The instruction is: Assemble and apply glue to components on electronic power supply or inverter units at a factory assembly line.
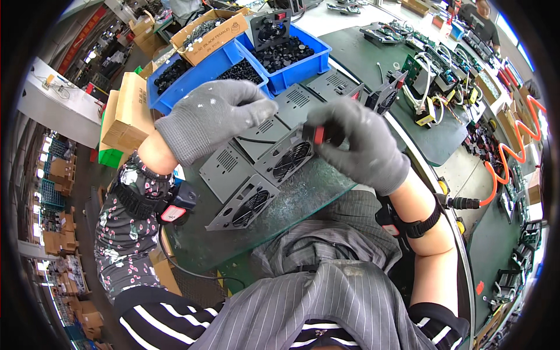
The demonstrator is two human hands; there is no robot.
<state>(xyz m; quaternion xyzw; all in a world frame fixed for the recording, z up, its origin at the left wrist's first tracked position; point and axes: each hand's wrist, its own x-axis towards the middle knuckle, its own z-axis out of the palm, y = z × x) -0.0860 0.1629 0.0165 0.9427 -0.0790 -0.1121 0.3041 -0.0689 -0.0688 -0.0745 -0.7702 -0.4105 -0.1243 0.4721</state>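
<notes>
Both my hands wear grey knit gloves. My left hand [219,116] is raised over the metal casings, thumb and fingers pinched together; whatever they may hold is too small to make out. My right hand [364,146] curls its thumb and fingers around a black-and-red rocker switch [318,135]. This switch is at the end of a grey casing with a round fan grille [290,160]; I cannot tell whether it is seated there. Nearer me stands another fan casing [254,204]. Several flat vented casings [224,166] lie behind, with a dark cable [256,140] across them.
Blue bins [300,67] of small black parts stand at the back, a cardboard box [213,35] on top. Another carton [127,111] is at the left. On the right, circuit assemblies [431,87] cover a green bench [443,143], near an orange coiled hose [503,154]. Another person [481,23] is far right.
</notes>
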